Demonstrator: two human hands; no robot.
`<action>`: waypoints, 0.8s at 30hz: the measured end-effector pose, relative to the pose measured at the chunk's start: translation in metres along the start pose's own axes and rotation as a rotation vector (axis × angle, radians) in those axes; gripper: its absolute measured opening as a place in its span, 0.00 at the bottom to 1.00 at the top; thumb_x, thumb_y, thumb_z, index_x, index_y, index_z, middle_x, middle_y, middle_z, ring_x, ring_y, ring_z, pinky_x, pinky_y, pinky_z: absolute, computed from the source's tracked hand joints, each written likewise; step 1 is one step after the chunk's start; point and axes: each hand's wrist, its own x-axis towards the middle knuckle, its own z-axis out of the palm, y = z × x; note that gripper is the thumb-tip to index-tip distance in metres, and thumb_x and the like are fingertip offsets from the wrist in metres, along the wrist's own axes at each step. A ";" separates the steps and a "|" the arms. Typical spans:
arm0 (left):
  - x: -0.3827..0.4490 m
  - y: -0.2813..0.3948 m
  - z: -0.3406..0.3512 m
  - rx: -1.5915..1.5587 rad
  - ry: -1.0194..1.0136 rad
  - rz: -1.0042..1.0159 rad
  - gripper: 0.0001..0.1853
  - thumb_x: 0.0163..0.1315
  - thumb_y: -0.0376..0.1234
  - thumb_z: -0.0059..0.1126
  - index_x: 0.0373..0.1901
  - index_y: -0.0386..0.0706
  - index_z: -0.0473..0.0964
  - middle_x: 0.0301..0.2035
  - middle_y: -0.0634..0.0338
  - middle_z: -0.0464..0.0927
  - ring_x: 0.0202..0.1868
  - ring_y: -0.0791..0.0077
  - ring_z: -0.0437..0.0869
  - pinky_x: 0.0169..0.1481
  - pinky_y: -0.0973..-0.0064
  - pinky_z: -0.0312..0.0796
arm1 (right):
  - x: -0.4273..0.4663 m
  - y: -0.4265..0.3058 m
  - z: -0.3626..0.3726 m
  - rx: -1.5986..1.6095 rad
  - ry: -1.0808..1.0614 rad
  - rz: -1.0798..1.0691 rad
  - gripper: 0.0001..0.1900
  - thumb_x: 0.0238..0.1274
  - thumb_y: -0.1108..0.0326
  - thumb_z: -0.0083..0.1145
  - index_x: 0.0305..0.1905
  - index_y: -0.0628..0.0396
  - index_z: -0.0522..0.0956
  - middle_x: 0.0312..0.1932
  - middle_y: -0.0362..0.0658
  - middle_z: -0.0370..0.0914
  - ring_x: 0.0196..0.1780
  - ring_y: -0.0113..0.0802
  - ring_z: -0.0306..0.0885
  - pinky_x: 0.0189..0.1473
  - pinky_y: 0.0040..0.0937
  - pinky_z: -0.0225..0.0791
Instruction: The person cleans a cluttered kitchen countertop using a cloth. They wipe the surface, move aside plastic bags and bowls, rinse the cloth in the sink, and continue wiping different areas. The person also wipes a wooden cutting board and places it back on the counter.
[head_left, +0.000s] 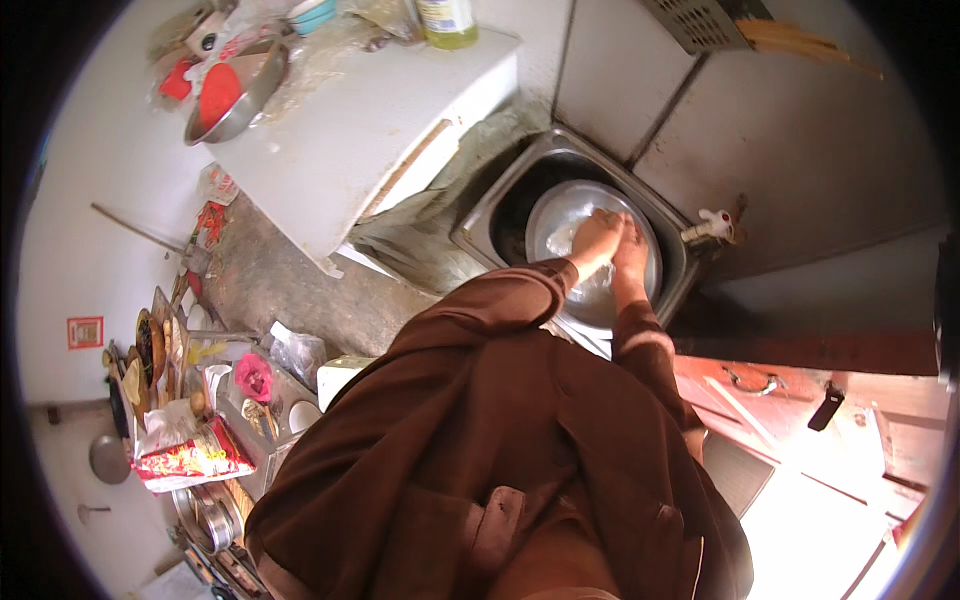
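Observation:
Over a round metal basin (551, 217) my two hands are together and touch each other. My left hand (596, 238) is on the left, and my right hand (631, 251) lies right against it. Their backs face the camera, so whatever may be between the palms or under the fingers is hidden. The basin sits inside a stainless steel sink (480, 217) and has bright reflections in it, apparently from water. A tap with a white handle (709, 225) juts from the wall on the sink's right.
Left of the sink is a white counter (337, 142) bearing a steel bowl (259, 94) and a bottle of yellowish liquid (448, 26). A shelf (281, 390) with bags and utensils stands lower left. Orange-red drawers (739, 386) are at right.

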 end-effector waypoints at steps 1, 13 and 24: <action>-0.013 0.018 0.000 0.099 0.008 0.051 0.25 0.74 0.47 0.46 0.49 0.31 0.77 0.42 0.34 0.84 0.47 0.37 0.86 0.51 0.46 0.77 | 0.017 0.030 -0.008 0.018 0.047 -0.038 0.28 0.77 0.48 0.51 0.59 0.66 0.81 0.56 0.57 0.85 0.54 0.46 0.83 0.57 0.39 0.73; -0.037 0.014 -0.036 0.396 -0.284 0.372 0.19 0.73 0.43 0.50 0.46 0.36 0.80 0.40 0.42 0.85 0.45 0.42 0.86 0.52 0.51 0.76 | 0.015 0.073 -0.023 0.153 -0.115 0.491 0.21 0.77 0.41 0.49 0.37 0.44 0.81 0.18 0.33 0.72 0.13 0.26 0.65 0.14 0.29 0.56; -0.011 0.019 -0.061 0.598 -0.474 0.373 0.33 0.48 0.29 0.75 0.59 0.36 0.76 0.43 0.44 0.86 0.46 0.44 0.87 0.50 0.57 0.79 | 0.003 -0.001 -0.031 -0.047 -0.312 0.151 0.21 0.72 0.49 0.59 0.59 0.50 0.75 0.28 0.39 0.78 0.23 0.30 0.73 0.23 0.29 0.64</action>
